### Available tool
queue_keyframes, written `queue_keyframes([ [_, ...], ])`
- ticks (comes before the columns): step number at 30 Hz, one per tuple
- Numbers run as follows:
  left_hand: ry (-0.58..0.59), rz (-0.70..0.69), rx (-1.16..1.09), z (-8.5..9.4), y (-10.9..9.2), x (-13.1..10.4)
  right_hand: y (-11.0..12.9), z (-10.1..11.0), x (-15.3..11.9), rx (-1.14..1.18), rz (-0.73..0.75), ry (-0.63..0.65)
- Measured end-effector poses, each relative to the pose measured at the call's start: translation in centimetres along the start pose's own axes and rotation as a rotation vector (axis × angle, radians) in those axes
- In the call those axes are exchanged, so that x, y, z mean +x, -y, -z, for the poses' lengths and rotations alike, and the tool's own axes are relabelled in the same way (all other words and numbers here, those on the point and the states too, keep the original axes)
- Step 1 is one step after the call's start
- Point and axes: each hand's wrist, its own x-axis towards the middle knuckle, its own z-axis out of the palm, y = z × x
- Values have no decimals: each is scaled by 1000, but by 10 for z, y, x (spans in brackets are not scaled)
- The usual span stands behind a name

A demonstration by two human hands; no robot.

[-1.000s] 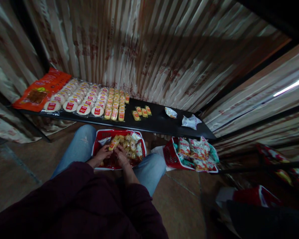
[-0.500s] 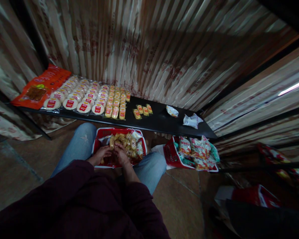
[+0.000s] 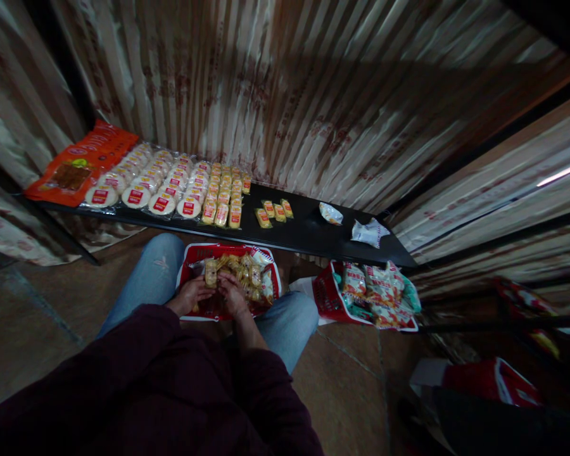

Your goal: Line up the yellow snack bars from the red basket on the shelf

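Packet (image 3: pixel 211 273) turned; broadside (seemingly)

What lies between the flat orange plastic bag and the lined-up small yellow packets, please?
Four rows of round, white, plastic-wrapped discs, in the head view.

I see a small oblong packet (image 3: pixel 210 273) in shiny yellowish wrap, long side running twelve to six o'clock; the left hand (image 3: pixel 194 295) pinches it over the red basket's (image 3: pixel 200 252) ten o'clock part; similar packets (image 3: pixel 241 272) lie heaped at its three o'clock.
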Motion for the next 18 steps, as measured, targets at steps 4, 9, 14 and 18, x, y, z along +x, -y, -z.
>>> queue_keyframes([
  [4, -3, 7, -24, 1, 0, 1, 5, -2, -3, 94, -49, 44],
  [9, -9, 18, -37, 3, 1, 5, 7, -2, -5, 107, -57, 62],
  [14, -32, 17, -26, 4, 3, 6, 5, -4, -4, 73, -49, 56],
  [18, -55, 10, 5, 3, 5, 7, 3, -3, -3, -27, -41, 12],
])
